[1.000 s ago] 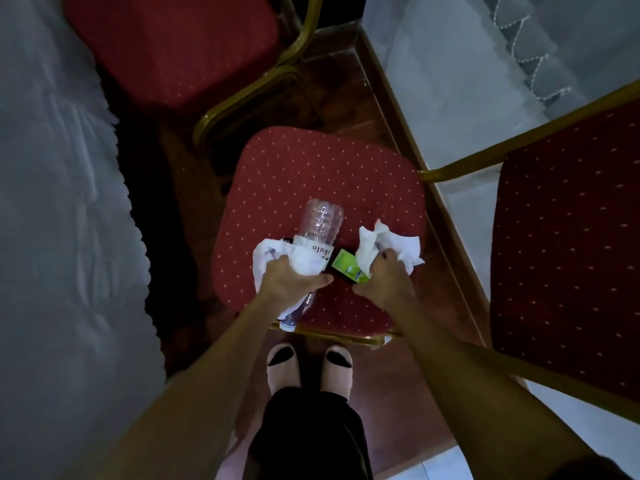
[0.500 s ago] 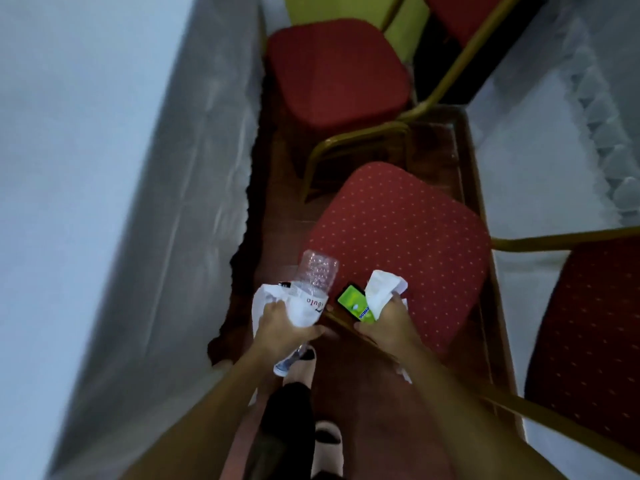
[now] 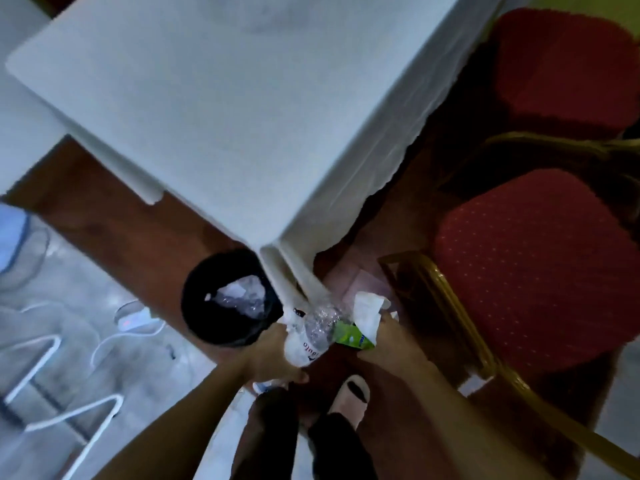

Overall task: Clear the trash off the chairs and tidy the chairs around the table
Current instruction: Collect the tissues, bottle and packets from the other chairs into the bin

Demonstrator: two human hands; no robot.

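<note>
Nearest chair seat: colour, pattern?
Chair seat: red with small light dots, clearest in the head view.

Power strip (image 3: 133,319) on grey floor (image 3: 69,292)

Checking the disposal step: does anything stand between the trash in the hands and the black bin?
Nothing visible blocks it. The bin stands open just beyond the left hand holding the bottle. Only the tablecloth corner hangs beside the bin's rim, close to the right hand and its tissue.

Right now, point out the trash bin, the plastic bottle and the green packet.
trash bin (image 3: 201,306): head view, left inner wall.
plastic bottle (image 3: 320,325): head view, clear crumpled body.
green packet (image 3: 348,336): head view, its green face.
</note>
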